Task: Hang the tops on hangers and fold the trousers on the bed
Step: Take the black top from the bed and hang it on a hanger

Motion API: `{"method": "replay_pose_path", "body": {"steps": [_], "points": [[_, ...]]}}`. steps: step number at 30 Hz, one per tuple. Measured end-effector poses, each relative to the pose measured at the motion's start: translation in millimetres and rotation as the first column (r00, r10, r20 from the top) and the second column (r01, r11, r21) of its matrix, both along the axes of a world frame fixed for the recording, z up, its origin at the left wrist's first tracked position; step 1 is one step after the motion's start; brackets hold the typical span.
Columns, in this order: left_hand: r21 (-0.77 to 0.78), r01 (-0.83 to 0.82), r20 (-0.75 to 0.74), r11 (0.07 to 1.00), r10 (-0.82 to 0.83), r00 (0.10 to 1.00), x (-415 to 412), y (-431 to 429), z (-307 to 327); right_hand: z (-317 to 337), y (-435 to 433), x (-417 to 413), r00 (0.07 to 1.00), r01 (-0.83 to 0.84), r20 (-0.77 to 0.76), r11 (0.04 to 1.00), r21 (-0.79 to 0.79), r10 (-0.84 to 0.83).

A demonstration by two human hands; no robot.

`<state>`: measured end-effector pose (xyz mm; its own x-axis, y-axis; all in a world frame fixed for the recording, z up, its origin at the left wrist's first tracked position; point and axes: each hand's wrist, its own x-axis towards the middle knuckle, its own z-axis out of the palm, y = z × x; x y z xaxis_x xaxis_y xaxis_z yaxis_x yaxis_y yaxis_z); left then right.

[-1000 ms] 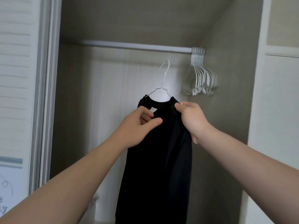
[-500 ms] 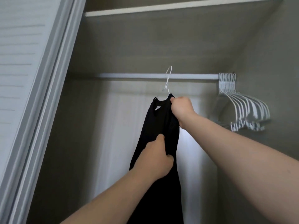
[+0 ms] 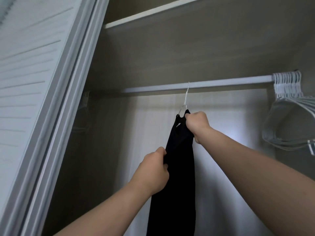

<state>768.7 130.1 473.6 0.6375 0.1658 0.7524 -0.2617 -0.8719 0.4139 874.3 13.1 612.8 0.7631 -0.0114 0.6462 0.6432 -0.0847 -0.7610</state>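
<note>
A black top (image 3: 180,167) hangs on a white wire hanger (image 3: 185,103) inside the wardrobe. The hanger's hook reaches up to the white rail (image 3: 213,85) and overlaps it; I cannot tell whether it rests on it. My right hand (image 3: 197,124) grips the top at its shoulder, just below the hook. Lower down, my left hand (image 3: 153,172) holds the left edge of the fabric. The top's lower part runs out of the frame.
Several empty white hangers (image 3: 289,106) are bunched at the rail's right end. A few more hangers (image 3: 83,114) hang dimly at the left end. A shelf (image 3: 153,14) sits above the rail. The louvred sliding door (image 3: 34,74) stands at the left.
The hanger with the top has gone up from below the rail to the rail itself. My left hand slid from the collar down to the fabric's side. My view tilted upward.
</note>
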Motion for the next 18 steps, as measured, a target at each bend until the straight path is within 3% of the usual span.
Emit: {"method": "replay_pose_path", "body": {"steps": [4, 9, 12, 18], "points": [[-0.001, -0.053, 0.033, 0.999, 0.053, 0.998, -10.9, 16.0, -10.0, -13.7, -1.4, -25.6, 0.999, -0.019, 0.044, 0.98, -0.197, 0.028], [0.015, -0.096, 0.008, 0.995, 0.096, 0.995, -28.1, 33.8, -17.5, -30.8, -6.5, -62.4, 0.963, 0.25, 0.223, 0.804, -0.54, -0.149], [0.051, -0.141, -0.096, 0.989, 0.145, 0.985, -36.8, 43.4, -24.2, -37.0, -3.8, -64.8, 0.938, 0.307, 0.31, 0.79, -0.531, -0.156], [0.096, -0.242, -0.196, 0.965, 0.257, 0.946, -49.5, 63.4, -30.9, -53.1, 22.8, -41.3, 0.921, 0.167, 0.389, 0.893, -0.418, 0.01]]}}
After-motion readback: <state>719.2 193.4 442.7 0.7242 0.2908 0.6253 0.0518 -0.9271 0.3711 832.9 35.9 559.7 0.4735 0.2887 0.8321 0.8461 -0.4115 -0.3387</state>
